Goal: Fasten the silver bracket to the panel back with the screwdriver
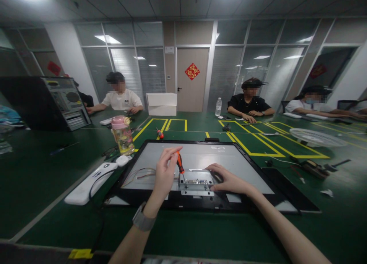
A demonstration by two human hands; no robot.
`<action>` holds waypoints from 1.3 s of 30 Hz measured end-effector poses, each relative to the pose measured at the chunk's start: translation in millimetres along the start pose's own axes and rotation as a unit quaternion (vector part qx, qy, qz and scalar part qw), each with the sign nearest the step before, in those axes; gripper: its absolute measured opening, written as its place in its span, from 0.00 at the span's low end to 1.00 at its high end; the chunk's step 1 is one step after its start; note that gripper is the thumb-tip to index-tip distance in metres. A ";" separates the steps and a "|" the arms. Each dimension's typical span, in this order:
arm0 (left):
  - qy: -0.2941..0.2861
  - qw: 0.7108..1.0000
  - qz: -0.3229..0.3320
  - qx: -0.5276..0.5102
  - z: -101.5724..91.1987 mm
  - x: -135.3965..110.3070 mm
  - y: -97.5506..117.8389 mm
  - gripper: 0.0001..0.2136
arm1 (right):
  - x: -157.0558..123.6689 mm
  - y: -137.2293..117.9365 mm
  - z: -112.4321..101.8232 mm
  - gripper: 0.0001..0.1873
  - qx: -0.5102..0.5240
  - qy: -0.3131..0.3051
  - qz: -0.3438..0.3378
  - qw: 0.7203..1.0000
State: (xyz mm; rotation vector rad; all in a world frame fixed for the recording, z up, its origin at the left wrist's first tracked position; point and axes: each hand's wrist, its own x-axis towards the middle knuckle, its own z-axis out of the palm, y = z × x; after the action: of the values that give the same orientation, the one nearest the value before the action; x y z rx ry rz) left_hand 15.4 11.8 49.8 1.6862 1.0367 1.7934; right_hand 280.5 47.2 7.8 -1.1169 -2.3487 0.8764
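Observation:
A flat monitor panel point(235, 162) lies face down on the green table, its grey metal back up. On it sits a small metal board cover point(197, 181). My left hand point(165, 172) is closed around an orange-handled screwdriver point(180, 164), whose tip points down at the cover's left edge. My right hand point(226, 180) rests on the cover's right side, fingers curled against it. Thin wires point(140, 174) run across the panel to the left of the cover.
A pink-lidded bottle point(122, 135), a white power strip point(90, 183) and a computer case point(61, 102) stand to the left. A white box point(161, 104) and water bottle point(218, 107) are at the back. A fan grille point(317, 137) lies right. Three people sit across the table.

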 end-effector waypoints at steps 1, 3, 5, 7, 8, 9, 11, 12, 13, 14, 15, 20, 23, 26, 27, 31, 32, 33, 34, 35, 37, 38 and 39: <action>0.007 1.000 0.006 0.007 0.3 0.3 -0.4 0.11 | 0.2 0.2 0.2 0.36 0.000 0.000 -0.002 1.000; 0.017 1.000 0.012 0.022 0.8 0.9 -0.5 0.10 | 0.3 0.6 0.3 0.36 0.000 0.001 -0.005 1.000; 0.018 1.000 0.010 0.023 0.8 1.1 0.6 0.10 | 0.0 0.7 0.2 0.37 -0.002 0.000 0.000 1.000; 0.014 1.000 -0.005 0.009 0.3 0.8 2.1 0.12 | -0.4 0.2 -0.1 0.37 -0.003 -0.001 0.008 1.000; 0.011 1.000 -0.015 0.000 -0.1 0.4 2.7 0.13 | -0.7 -0.3 -0.2 0.37 -0.003 -0.002 0.012 1.000; 0.009 1.000 -0.025 -0.009 -0.4 -0.1 3.0 0.13 | -0.9 -1.0 -0.4 0.37 -0.003 -0.003 0.014 1.000; 0.004 0.999 -0.041 -0.023 -0.6 -0.9 3.3 0.14 | -1.2 -2.7 -0.8 0.37 -0.002 -0.004 0.014 1.000; 0.002 0.999 -0.045 -0.027 -0.5 -1.1 3.3 0.14 | -1.3 -3.6 -1.0 0.37 0.000 -0.004 0.013 1.000; 0.001 0.999 -0.046 -0.028 -0.1 -1.0 3.4 0.14 | -1.4 -4.3 -1.1 0.37 0.000 -0.005 0.014 1.000; 0.001 0.999 -0.043 -0.026 0.3 -0.8 3.6 0.14 | -1.4 -4.9 -1.2 0.37 0.000 -0.004 0.014 1.000; 0.001 0.999 -0.035 -0.021 0.7 -0.4 3.8 0.13 | -1.4 -5.1 -1.3 0.37 0.000 -0.004 0.015 1.000; 0.017 1.000 -0.001 0.006 1.0 1.6 4.5 0.09 | -1.5 -2.8 -1.3 0.36 0.001 -0.003 0.010 1.000; 0.011 1.000 -0.020 -0.018 -0.3 0.8 3.7 0.13 | -1.5 -0.8 -0.9 0.37 0.000 -0.002 0.008 1.000; 0.003 0.998 -0.050 -0.032 -0.3 -0.2 1.8 0.14 | -1.1 0.1 -0.4 0.37 -0.004 -0.002 0.008 1.000; 0.000 0.998 -0.052 -0.028 0.1 -0.3 1.1 0.14 | -1.0 0.2 -0.3 0.37 -0.004 -0.001 0.008 1.000; 0.003 1.000 -0.012 0.009 1.4 0.4 -0.9 0.12 | -0.4 0.4 -0.1 0.37 -0.005 0.000 0.005 1.000; 0.005 1.000 -0.004 0.016 1.3 0.6 -0.8 0.11 | -0.4 0.5 -0.1 0.37 -0.005 0.000 0.006 1.000; 0.006 1.000 -0.001 0.020 1.1 0.8 -0.3 0.11 | -0.4 0.5 -0.1 0.37 -0.005 0.000 0.007 1.000; 0.005 1.000 -0.001 0.019 0.6 0.9 0.3 0.12 | -0.4 0.6 -0.1 0.37 -0.005 -0.001 0.010 1.000; 0.004 1.000 -0.003 0.016 0.1 1.0 1.0 0.13 | -0.5 0.7 -0.1 0.37 -0.004 -0.001 0.012 1.000; 0.002 1.000 -0.003 0.014 -0.6 1.2 2.3 0.14 | -0.6 0.8 -0.1 0.38 -0.004 -0.001 0.013 1.000; 0.003 1.000 -0.003 0.016 -0.9 1.3 2.7 0.14 | -0.6 0.9 -0.1 0.38 -0.005 -0.001 0.012 1.000; 0.008 1.000 -0.001 0.021 -1.0 1.3 2.9 0.13 | -0.6 0.8 -0.1 0.38 -0.006 0.000 0.011 1.000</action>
State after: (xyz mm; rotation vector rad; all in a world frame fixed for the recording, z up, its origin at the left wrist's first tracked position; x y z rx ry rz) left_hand 14.7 10.9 52.9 1.6975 1.0886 1.7982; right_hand 281.4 47.2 7.3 -1.1501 -2.3491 0.8718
